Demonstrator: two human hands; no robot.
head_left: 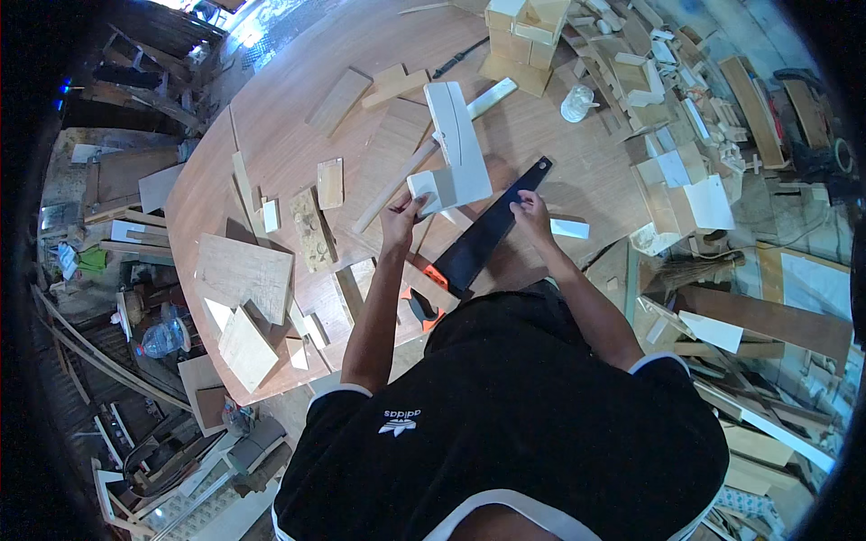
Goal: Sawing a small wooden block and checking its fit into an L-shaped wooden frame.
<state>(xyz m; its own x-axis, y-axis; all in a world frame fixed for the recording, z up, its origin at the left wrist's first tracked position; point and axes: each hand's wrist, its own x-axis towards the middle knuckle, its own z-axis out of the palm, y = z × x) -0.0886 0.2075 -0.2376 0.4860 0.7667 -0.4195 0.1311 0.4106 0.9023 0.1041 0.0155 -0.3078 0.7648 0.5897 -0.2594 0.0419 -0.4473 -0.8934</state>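
Observation:
My left hand (403, 222) pinches the lower left corner of a white L-shaped board (462, 149), raised over the table. A curved dark line runs along the board's long arm. To the right, a hand saw (494, 236) slants across the table's near side, its black blade pointing away from me. My right hand (532, 216) is closed at the blade's right edge, fingers on the blade. The saw's orange and black handle (424, 308) lies close to my body, partly cut off from sight by my shirt. Beneath the white board is a long wooden strip (394, 187).
Wood offcuts lie about the brown table (271, 108), including a large pale board (244, 275) at left. A wooden box (528, 36) stands at the far side, near a clear jar (577, 104). Scrap wood crowds the right; a plastic bottle (162, 338) sits at left.

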